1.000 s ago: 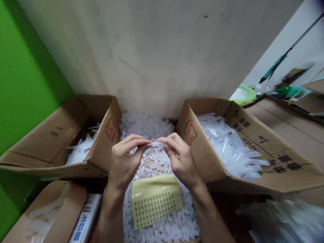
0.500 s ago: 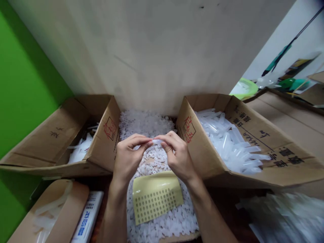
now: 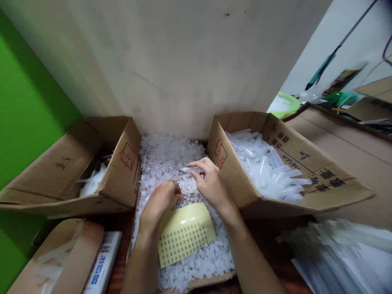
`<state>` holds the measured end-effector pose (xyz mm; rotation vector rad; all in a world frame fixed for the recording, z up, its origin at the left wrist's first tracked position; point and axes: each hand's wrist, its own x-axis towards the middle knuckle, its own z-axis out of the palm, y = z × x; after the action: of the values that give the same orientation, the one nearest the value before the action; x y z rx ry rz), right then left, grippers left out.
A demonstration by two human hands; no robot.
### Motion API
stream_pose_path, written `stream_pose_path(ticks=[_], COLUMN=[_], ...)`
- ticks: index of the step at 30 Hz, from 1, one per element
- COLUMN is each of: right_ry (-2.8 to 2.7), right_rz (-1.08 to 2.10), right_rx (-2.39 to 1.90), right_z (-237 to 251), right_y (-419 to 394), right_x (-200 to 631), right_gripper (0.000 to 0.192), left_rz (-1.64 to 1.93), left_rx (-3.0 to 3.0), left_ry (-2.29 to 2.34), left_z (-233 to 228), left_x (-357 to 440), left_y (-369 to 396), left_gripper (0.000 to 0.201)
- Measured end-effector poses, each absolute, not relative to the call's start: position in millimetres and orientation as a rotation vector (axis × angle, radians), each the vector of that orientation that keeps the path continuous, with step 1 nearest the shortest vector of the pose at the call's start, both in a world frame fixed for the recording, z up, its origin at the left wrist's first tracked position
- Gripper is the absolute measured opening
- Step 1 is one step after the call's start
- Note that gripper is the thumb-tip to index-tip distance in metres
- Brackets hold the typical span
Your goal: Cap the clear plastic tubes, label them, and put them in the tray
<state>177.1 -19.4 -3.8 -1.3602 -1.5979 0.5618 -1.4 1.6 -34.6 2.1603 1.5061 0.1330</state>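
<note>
My right hand (image 3: 210, 183) pinches a small clear plastic tube (image 3: 189, 169) between thumb and forefinger, above a heap of small white plastic caps (image 3: 165, 157). My left hand (image 3: 159, 202) is lower, fingers curled down into the caps beside a yellow sticker sheet (image 3: 184, 232) with rows of round dots. Whether the left fingers hold a cap is hidden. The caps fill a shallow cardboard tray (image 3: 202, 281) between my forearms.
A cardboard box (image 3: 306, 163) of clear plastic tubes stands at right; another cardboard box (image 3: 76, 163) with clear plastic pieces stands at left. A pale wall rises right behind the tray. More clear plastic lies at lower right, a blue-printed packet (image 3: 102, 263) at lower left.
My hands, which met at the tube, have parted. The left hand dropped down into the caps near the sticker sheet. The right hand keeps the tube.
</note>
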Motion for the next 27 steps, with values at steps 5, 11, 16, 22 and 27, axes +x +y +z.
stream_pose_path(ticks=[5, 11, 16, 22, 27], right_ry=[-1.608, -1.619, -1.650, -1.551, -1.458], right_rz=[0.589, 0.614, 0.715, 0.869, 0.996], right_rx=[-1.350, -1.353, -1.217, -1.086, -1.147], right_z=[-6.8, -6.8, -2.7, 5.7, 13.8], right_y=[-19.4, -19.7, -20.4, -23.7, -26.5], right_x=[177.5, 177.7, 175.7, 175.5, 178.9], right_gripper=[0.030, 0.026, 0.025, 0.020, 0.029], left_rz=[0.143, 0.321, 0.638, 0.824, 1.187], left_rx=[2.161, 2.150, 2.069, 2.046, 2.138], left_ry=[1.496, 1.556, 1.388, 1.209, 1.115], left_z=[-42.6, -16.9, 8.8, 24.1, 39.3], left_x=[-9.7, -19.1, -24.9, -22.2, -14.5], left_y=[2.2, 4.5, -2.1, -10.0, -16.6], left_gripper=[0.005, 0.012, 0.004, 0.007, 0.006])
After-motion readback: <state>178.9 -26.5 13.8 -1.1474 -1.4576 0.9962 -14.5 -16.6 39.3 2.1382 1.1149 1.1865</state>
